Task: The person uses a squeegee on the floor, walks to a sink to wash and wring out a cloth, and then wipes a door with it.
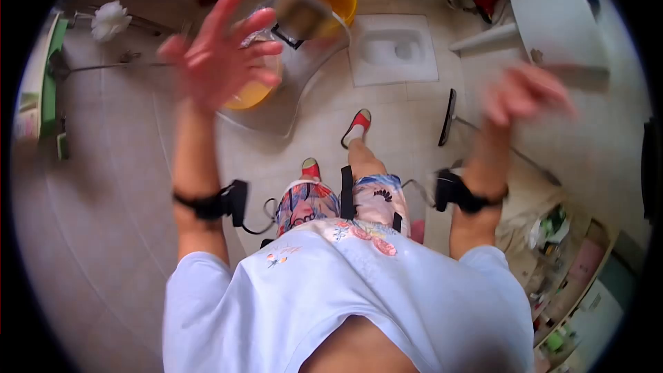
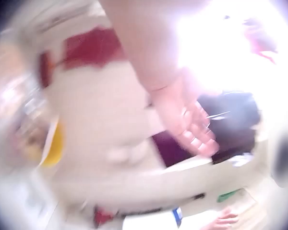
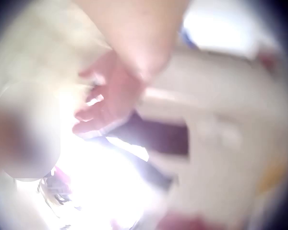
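Observation:
Both hands are raised in front of the body with nothing in them. The left hand (image 1: 224, 62) has its fingers spread apart and overlaps the yellow basin (image 1: 252, 93) behind it in the head view. In the left wrist view the same left hand (image 2: 189, 124) shows bare, its fingers loosely bent. At the right, the right hand (image 1: 523, 93) is blurred by motion, its fingers slightly bent. The right wrist view shows this right hand (image 3: 108, 100) with its fingers apart and no thing between them. Black straps with cameras sit on both wrists.
A squat toilet (image 1: 397, 50) is set in the floor ahead, beside a large yellow tub (image 1: 342, 0). A floor squeegee (image 1: 447, 117) lies to the right, near a white washing machine or cabinet (image 1: 559, 21). Cluttered shelves (image 1: 573, 269) stand at the lower right; a white bath puff (image 1: 110, 21) hangs left.

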{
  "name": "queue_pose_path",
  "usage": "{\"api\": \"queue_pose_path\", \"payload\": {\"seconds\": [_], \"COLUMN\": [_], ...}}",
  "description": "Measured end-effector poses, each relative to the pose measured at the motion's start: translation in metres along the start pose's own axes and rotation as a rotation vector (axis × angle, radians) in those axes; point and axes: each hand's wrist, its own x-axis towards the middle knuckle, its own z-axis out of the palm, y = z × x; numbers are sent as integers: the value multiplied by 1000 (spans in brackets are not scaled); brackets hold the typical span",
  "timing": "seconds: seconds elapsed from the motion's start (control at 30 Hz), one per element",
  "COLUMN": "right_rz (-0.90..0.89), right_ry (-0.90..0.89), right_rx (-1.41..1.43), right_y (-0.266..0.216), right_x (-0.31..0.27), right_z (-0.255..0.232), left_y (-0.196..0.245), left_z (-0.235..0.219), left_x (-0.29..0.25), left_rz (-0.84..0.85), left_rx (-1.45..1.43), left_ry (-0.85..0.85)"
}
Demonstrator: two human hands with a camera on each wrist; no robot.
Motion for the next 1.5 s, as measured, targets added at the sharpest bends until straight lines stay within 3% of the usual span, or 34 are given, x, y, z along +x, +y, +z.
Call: {"api": "queue_pose_path", "payload": {"seconds": [0.1, 0.17, 0.2, 0.23, 0.27, 0.3, 0.33, 0.37, 0.4, 0.47, 0.57, 0.63, 0.67, 0.73, 0.77, 0.87, 0.93, 0.97, 1.0, 1.03, 1.07, 1.1, 1.13, 1.2, 1.27, 1.3, 1.33, 1.43, 1.5], "right_rz": [452, 607, 645, 690, 776, 898, 1004, 1109, 1123, 1156, 919, 813, 848, 924, 965, 1180, 1324, 1450, 1517, 1467, 1651, 1597, 1711, 1811, 2033, 2009, 2028, 1977, 1937], "right_ry": [-66, -118, -121, -121, -161, -243, -314, -386, -301, -154, 16, 49, 31, -11, -30, -126, -217, -354, -279, 8, -76, -86, -220, -248, -396, -523, -440, -639, -540], "right_rx": [-366, -562, -718, -927, -1097, -1181, -1121, -1061, -936, -657, -773, -711, -736, -774, -924, -1237, -1390, -1312, -1290, -1373, -1373, -1530, -1520, -1533, -1430, -1478, -1444, -1508, -1576], "right_y": [87, 91, 81, 61, 47, 35, 26, 17, 11, -11, 0, 21, 37, 73, 85, 129, 227, 197, 200, 181, 155, 177, 172, 135, 155, 152, 136, 136, 132], "right_x": [-52, -123, -162, -191, -224, -259, -276, -294, -283, -260, -204, -176, -170, -173, -175, -201, -254, -250, -268, -284, -285, -335, -351, -358, -410, -421, -419, -451, -459], "right_z": [53, 66, 66, 68, 62, 58, 50, 42, 35, 32, 22, -3, -26, -85, -114, -209, -306, -310, -332, -333, -334, -371, -387, -382, -415, -416, -411, -423, -433], "left_y": [-91, -97, -121, -120, -147, -168, -179, -165, -176, -165, -176, -201, -206, -191, -180, -158, -128, -111, -95, -79, -61, -47, -37, -10, 15, 14, 11, 9, 3], "left_z": [55, 56, 56, 44, 43, 43, 51, 63, 75, 96, 116, 120, 124, 123, 122, 134, 153, 162, 170, 181, 197, 211, 222, 246, 262, 264, 265, 261, 256], "left_x": [-47, -116, -176, -222, -281, -340, -394, -423, -462, -486, -491, -481, -478, -438, -418, -389, -377, -371, -366, -364, -366, -371, -377, -376, -357, -357, -359, -344, -320], "left_rz": [-472, -758, -477, -633, -776, -822, -982, -1193, -1268, -1348, -1561, -1233, -1071, -1029, -997, -958, -1026, -1058, -1104, -1157, -1216, -1273, -1326, -1449, -1581, -1576, -1572, -1511, -1460], "left_rx": [1364, 1242, 642, 223, 133, 466, 772, 860, 876, 667, 198, 431, 537, 304, 194, 313, 376, 411, 412, 408, 396, 386, 373, 345, 315, 298, 279, 249, 247], "left_ry": [-135, -429, 46, 229, 380, 377, 278, 68, -123, -295, -12, 153, 231, 437, 541, 586, 532, 510, 523, 535, 547, 554, 564, 561, 536, 550, 565, 629, 638]}}
